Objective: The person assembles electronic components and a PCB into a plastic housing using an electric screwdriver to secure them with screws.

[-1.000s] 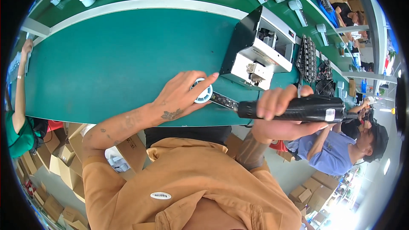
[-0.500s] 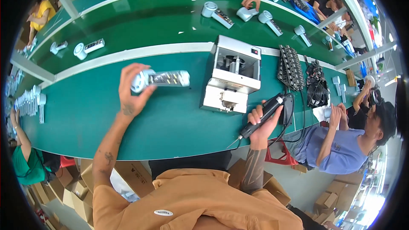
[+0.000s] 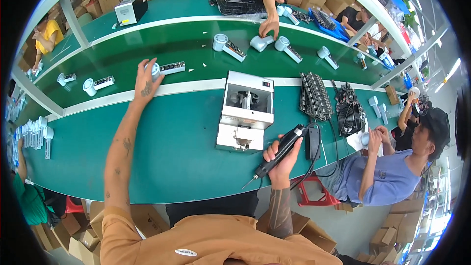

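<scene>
My left hand (image 3: 146, 84) reaches out over the far-left part of the green belt. Its fingers curl round the round head of a light-blue handheld fan body (image 3: 172, 67), whose open handle points right and shows dark parts inside. The fan body is on or just above the belt; I cannot tell which. Near the front of the bench, my right hand (image 3: 284, 161) is wrapped round a black electric screwdriver (image 3: 278, 152), its thin bit slanting down to the left. Just left of that hand stands a silver box-shaped machine (image 3: 245, 113) with an open top.
Similar fan bodies (image 3: 98, 85) lie spaced along the belt (image 3: 127, 44). Across it, another person's hand (image 3: 269, 27) touches one. Right of the machine are a stack of dark metal parts (image 3: 315, 95), black fan grilles (image 3: 349, 118) and cables. A co-worker (image 3: 387, 176) sits at the right.
My left hand has carried the fan body away from me, from above the bench to the belt. The right hand still holds the screwdriver. The whole view has shifted, showing more of the far side.
</scene>
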The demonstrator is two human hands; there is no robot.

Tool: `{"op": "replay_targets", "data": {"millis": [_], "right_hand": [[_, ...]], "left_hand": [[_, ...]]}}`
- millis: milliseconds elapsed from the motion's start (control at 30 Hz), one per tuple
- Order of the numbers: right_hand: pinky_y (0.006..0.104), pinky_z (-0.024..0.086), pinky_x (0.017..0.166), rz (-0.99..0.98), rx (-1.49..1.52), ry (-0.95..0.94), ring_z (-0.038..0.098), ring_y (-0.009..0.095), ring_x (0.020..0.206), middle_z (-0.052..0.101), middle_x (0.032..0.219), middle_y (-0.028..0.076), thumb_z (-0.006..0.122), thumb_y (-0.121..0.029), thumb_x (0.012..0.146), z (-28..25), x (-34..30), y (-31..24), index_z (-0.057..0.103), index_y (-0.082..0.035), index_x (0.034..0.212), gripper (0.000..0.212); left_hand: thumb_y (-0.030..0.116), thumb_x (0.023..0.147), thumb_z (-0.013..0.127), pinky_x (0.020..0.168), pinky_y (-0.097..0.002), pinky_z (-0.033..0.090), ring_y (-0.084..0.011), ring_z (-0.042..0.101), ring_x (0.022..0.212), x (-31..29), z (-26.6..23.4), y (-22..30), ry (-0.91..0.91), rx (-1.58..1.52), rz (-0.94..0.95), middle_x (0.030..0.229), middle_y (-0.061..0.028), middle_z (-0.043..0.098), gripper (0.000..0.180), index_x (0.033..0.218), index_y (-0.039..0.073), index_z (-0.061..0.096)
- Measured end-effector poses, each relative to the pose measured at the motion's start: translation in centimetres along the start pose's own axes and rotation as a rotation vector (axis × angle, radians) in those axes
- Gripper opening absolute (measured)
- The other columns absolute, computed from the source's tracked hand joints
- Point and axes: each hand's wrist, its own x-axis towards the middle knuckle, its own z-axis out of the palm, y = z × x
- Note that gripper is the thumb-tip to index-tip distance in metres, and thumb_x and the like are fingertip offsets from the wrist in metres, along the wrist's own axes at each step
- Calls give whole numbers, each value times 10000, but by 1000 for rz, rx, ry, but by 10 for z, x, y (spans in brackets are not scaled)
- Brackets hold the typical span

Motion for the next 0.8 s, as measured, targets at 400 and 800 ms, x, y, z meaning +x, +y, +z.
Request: {"op": "replay_targets", "data": {"millis": [400, 800], "right_hand": [[278, 339, 454, -26, -28, 58, 387, 129, 487, 422, 625, 35, 376, -658, 981, 1, 4, -2, 512, -63, 1052, 615], [282, 349, 467, -50, -66, 51, 396, 130, 491, 428, 626, 34, 384, -663, 976, 1, 6, -2, 508, -59, 1036, 620]], "left_hand": [[329, 935, 641, 1110, -483, 314, -405, 364, 1319, -15, 2, 11, 322, -91, -230, 1458, -264, 301, 749, 1491, -8, 268], [277, 1014, 538, 976, -359, 449, -218, 527, 1151, -18, 6, -14, 524, -456, -419, 1331, -163, 488, 525, 1446, 26, 379]]}}
